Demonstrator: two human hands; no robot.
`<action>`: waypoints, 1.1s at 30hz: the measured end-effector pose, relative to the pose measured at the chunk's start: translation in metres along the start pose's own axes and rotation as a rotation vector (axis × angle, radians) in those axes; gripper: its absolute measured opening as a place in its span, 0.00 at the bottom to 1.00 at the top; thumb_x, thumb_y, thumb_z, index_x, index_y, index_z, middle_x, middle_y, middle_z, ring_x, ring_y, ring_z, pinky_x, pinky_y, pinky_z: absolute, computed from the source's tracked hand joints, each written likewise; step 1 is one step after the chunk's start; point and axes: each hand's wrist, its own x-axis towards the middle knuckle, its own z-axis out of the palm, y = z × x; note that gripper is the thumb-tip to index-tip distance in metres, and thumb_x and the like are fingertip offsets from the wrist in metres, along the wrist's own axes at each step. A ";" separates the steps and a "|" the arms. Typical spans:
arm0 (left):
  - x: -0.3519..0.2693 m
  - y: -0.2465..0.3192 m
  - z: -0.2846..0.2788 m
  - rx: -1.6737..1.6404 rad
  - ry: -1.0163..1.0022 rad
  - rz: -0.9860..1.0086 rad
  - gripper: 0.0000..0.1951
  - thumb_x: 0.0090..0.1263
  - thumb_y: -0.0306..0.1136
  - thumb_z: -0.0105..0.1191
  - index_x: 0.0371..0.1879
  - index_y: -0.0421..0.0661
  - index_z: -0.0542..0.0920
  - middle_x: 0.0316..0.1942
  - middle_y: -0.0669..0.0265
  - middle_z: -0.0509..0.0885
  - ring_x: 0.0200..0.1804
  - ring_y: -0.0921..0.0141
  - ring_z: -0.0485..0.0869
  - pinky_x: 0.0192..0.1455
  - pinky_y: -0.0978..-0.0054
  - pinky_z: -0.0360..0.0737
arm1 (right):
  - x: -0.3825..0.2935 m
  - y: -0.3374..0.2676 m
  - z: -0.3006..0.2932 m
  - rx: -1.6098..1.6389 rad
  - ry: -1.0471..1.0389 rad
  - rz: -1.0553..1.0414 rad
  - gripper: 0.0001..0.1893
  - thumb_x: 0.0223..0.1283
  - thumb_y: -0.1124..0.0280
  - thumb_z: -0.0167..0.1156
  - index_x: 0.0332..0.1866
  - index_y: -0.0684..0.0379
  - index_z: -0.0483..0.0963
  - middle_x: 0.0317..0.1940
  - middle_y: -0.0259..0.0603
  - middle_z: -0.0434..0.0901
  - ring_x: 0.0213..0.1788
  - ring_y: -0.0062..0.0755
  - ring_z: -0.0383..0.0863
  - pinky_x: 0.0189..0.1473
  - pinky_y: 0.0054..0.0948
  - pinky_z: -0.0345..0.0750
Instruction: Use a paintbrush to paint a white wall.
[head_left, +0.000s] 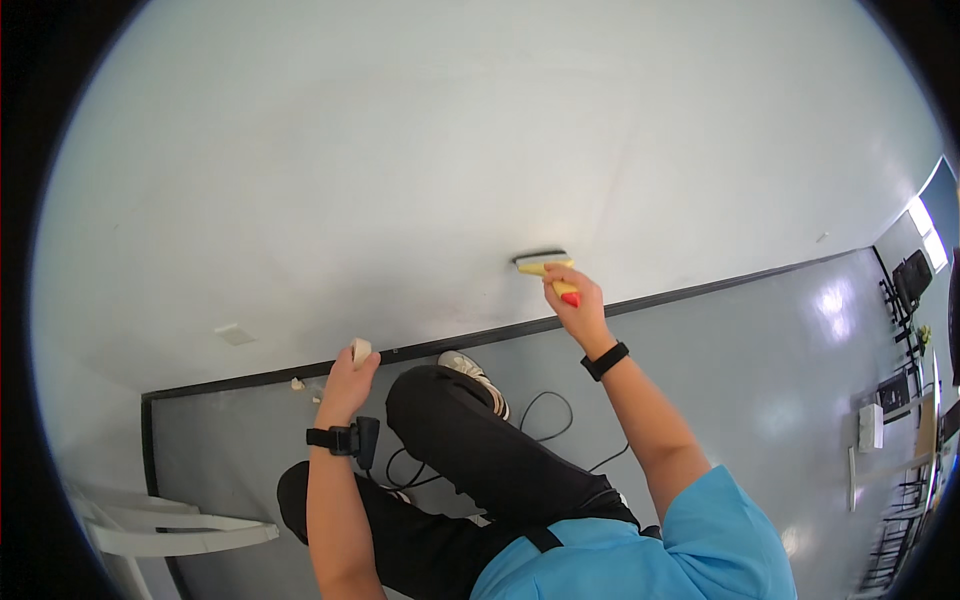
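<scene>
A flat paintbrush (541, 264) with dark bristles, a metal ferrule and a yellow handle ending in red is in my right hand (582, 306). Its bristles are against or very near the white wall (480, 150); I cannot tell if they touch. Lower and to the left, my left hand (347, 386) grips a roll of cream-coloured tape (361, 351), likely masking tape. That hand is close to the dark baseboard (480, 336) along the foot of the wall.
A wall plate (235, 334) sits left of my hands. Small crumpled scraps (298, 384) lie by the baseboard. A black cable (568, 411) loops on the grey floor (720, 390) around my legs. White curved furniture (187, 536) stands lower left; a black chair (911, 281) is far right.
</scene>
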 end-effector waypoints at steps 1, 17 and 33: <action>0.000 0.005 0.001 -0.017 -0.018 -0.015 0.27 0.67 0.48 0.54 0.52 0.33 0.72 0.46 0.47 0.80 0.49 0.55 0.81 0.53 0.63 0.75 | 0.011 -0.013 -0.003 -0.003 -0.001 0.000 0.06 0.54 0.80 0.63 0.38 0.61 0.78 0.45 0.44 0.84 0.47 0.35 0.83 0.52 0.27 0.76; -0.007 0.018 -0.003 -0.040 -0.029 -0.014 0.27 0.67 0.47 0.53 0.53 0.34 0.72 0.46 0.48 0.80 0.50 0.53 0.80 0.53 0.62 0.75 | 0.162 -0.187 -0.035 0.097 0.321 -0.709 0.09 0.51 0.81 0.65 0.37 0.60 0.79 0.43 0.42 0.84 0.40 0.35 0.83 0.45 0.26 0.78; -0.015 0.031 -0.011 -0.072 -0.010 -0.034 0.26 0.68 0.46 0.52 0.54 0.35 0.72 0.47 0.48 0.80 0.51 0.55 0.80 0.54 0.63 0.74 | -0.012 -0.029 0.063 -0.054 -0.001 -0.437 0.15 0.47 0.79 0.70 0.42 0.58 0.77 0.54 0.49 0.78 0.55 0.47 0.80 0.55 0.34 0.78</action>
